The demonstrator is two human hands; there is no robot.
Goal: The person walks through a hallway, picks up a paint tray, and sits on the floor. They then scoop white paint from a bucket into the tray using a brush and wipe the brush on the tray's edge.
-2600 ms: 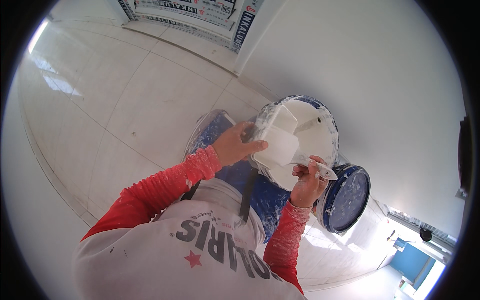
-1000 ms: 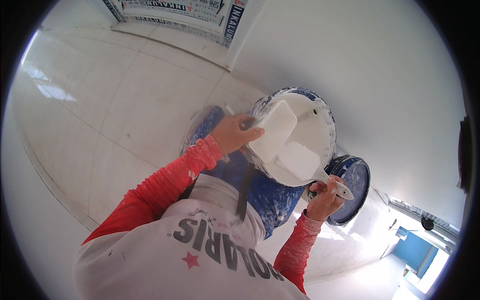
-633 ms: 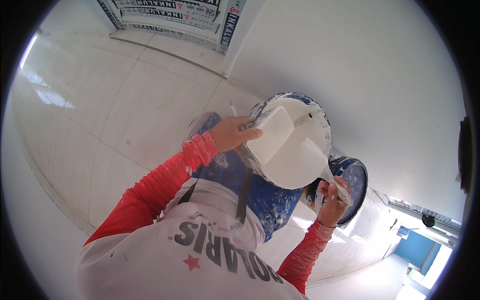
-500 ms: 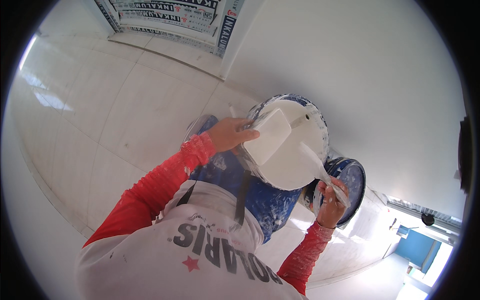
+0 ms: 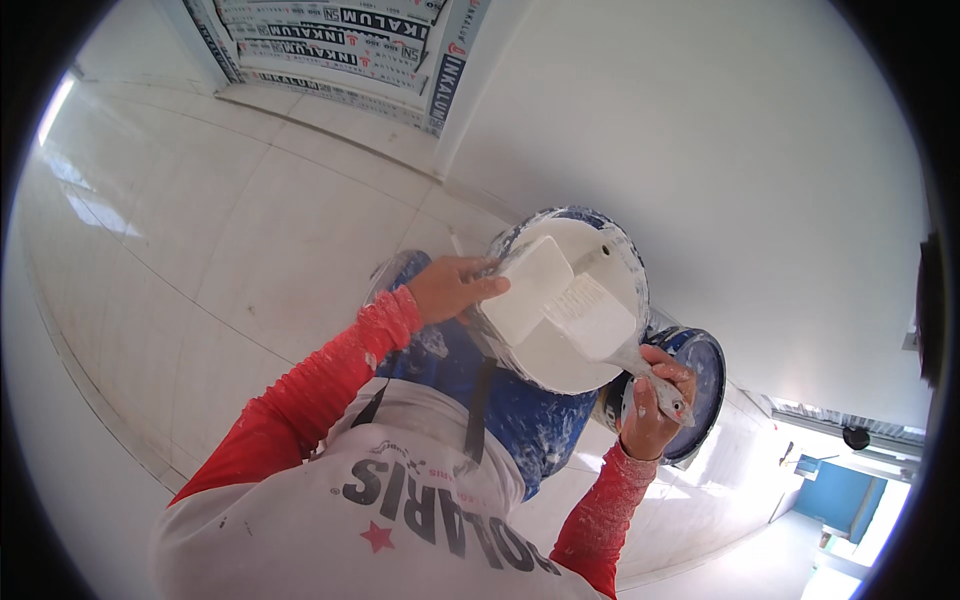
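My left hand (image 5: 452,288) is closed on the near left edge of a white rectangular tub (image 5: 530,285), its thumb on top. The tub tilts over a large bucket (image 5: 637,262) whose rim is smeared with white and whose inside looks white. In my right hand (image 5: 655,405) is a wide paintbrush (image 5: 590,320), gripped by its whitened handle. The brush's broad face is turned up, and its bristle end is at the tub's right edge; whether they touch I cannot tell. A whitish handle end with a hole (image 5: 604,251) shows inside the bucket.
A smaller dark-blue bucket (image 5: 706,368) stands right of the large one. A white wall (image 5: 730,180) rises close behind both. Pale tiled floor (image 5: 190,240) stretches left, toward a frame covered with printed film (image 5: 335,45). My blue-clad, paint-spotted legs (image 5: 545,430) are against the large bucket.
The brush has turned from edge-on to broad face up, and its bristles have come left to the tub. My left hand keeps its hold. The whole view has shifted slightly.
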